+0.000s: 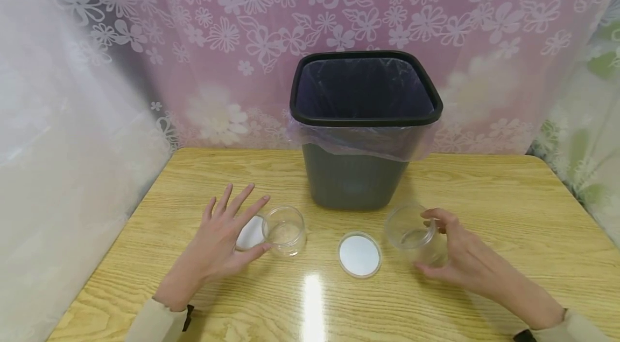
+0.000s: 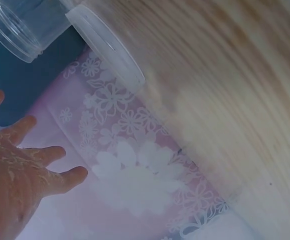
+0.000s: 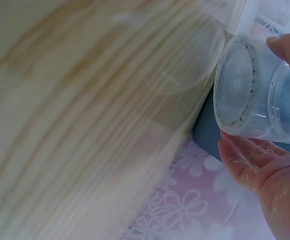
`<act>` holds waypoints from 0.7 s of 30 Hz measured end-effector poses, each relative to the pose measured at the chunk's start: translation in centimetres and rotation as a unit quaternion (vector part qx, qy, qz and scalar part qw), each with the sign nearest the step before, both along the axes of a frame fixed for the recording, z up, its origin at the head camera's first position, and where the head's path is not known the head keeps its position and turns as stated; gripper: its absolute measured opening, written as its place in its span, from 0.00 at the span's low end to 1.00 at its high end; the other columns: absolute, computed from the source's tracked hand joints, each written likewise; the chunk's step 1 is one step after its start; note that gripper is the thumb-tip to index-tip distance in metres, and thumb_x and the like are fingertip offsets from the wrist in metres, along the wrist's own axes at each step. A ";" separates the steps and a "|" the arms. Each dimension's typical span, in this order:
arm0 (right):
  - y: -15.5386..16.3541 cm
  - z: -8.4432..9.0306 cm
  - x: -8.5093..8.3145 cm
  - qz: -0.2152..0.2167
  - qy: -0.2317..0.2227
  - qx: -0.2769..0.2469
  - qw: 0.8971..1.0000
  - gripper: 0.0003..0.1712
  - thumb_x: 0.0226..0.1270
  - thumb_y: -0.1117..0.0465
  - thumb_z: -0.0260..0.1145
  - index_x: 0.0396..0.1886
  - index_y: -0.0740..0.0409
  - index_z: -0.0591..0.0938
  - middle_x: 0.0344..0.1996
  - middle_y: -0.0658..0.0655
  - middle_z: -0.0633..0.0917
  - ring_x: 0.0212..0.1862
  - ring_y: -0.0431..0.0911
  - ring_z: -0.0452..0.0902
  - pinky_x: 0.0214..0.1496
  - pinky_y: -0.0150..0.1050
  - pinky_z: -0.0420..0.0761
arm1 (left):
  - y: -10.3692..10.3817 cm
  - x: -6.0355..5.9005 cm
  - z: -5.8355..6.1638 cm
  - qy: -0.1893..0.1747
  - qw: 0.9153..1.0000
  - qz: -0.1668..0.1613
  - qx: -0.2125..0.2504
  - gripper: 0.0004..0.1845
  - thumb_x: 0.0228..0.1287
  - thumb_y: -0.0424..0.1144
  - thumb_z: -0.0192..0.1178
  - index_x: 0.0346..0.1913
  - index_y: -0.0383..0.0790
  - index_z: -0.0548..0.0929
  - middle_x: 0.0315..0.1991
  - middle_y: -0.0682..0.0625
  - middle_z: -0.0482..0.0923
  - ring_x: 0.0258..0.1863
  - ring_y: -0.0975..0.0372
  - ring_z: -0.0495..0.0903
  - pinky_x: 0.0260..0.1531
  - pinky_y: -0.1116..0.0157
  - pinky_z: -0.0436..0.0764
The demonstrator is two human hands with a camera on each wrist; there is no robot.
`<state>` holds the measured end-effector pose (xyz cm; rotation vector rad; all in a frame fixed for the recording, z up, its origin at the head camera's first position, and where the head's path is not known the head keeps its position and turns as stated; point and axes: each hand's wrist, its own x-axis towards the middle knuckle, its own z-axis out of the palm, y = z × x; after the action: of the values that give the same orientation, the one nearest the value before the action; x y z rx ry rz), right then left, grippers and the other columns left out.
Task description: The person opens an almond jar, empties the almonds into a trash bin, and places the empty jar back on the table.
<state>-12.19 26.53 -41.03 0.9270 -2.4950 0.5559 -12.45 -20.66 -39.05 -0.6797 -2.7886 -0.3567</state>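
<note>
My right hand (image 1: 460, 253) grips a clear plastic jar (image 1: 409, 231) by its side, thumb on one side and fingers on the other. In the right wrist view the jar (image 3: 235, 85) shows dark specks round its base edge. To the left, my left hand (image 1: 220, 239) hovers with spread fingers around a second clear jar (image 1: 286, 234), thumb close to its side. The left wrist view shows those fingers (image 2: 50, 155) apart from the jar (image 2: 15, 32). A round lid with a white disc (image 1: 359, 255) lies between the jars. Another white lid (image 1: 252, 233) is partly hidden by my left hand.
Behind the jars a dark grey bin (image 1: 356, 178) with a black rim and a translucent liner stands on the wooden table (image 1: 232, 169). A pink floral curtain (image 1: 218, 67) hangs behind the table, with pale sheets at both sides.
</note>
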 end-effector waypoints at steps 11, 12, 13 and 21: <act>-1.2 0.1 0.2 0.009 -0.060 -0.007 0.998 0.66 0.35 0.54 0.89 0.72 0.64 0.59 0.51 0.65 0.84 0.43 0.52 0.85 0.38 0.42 0.85 | -0.6 0.2 0.3 -0.012 1.000 0.015 -0.005 0.46 0.61 0.65 0.65 0.80 0.63 0.60 0.82 0.45 0.54 0.79 0.32 0.50 0.67 0.26 0.56; -1.3 0.2 0.2 0.007 -0.065 -0.007 0.998 0.67 0.34 0.55 0.89 0.72 0.63 0.60 0.51 0.65 0.84 0.43 0.53 0.85 0.39 0.43 0.85 | -0.6 0.2 0.3 -0.016 1.000 0.016 -0.005 0.46 0.61 0.65 0.65 0.80 0.63 0.60 0.82 0.45 0.53 0.79 0.33 0.50 0.67 0.26 0.56; -1.4 0.1 0.1 0.009 -0.070 -0.008 0.997 0.67 0.34 0.55 0.89 0.73 0.62 0.60 0.51 0.65 0.84 0.44 0.54 0.85 0.40 0.44 0.86 | -0.6 0.2 0.2 -0.019 1.000 0.017 -0.004 0.46 0.61 0.65 0.65 0.80 0.63 0.60 0.82 0.45 0.53 0.80 0.33 0.49 0.67 0.26 0.56; -2.1 0.0 0.0 0.026 -0.104 -0.012 0.994 0.65 0.37 0.57 0.88 0.74 0.62 0.59 0.56 0.65 0.83 0.54 0.57 0.86 0.49 0.53 0.87 | -0.7 0.2 0.0 -0.044 0.999 0.024 -0.005 0.45 0.62 0.66 0.63 0.80 0.64 0.59 0.83 0.46 0.52 0.80 0.33 0.47 0.68 0.25 0.54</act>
<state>-12.21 24.38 -41.01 0.9730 -2.6465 0.7328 -12.27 -21.32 -39.01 -0.6113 -2.8864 -0.3730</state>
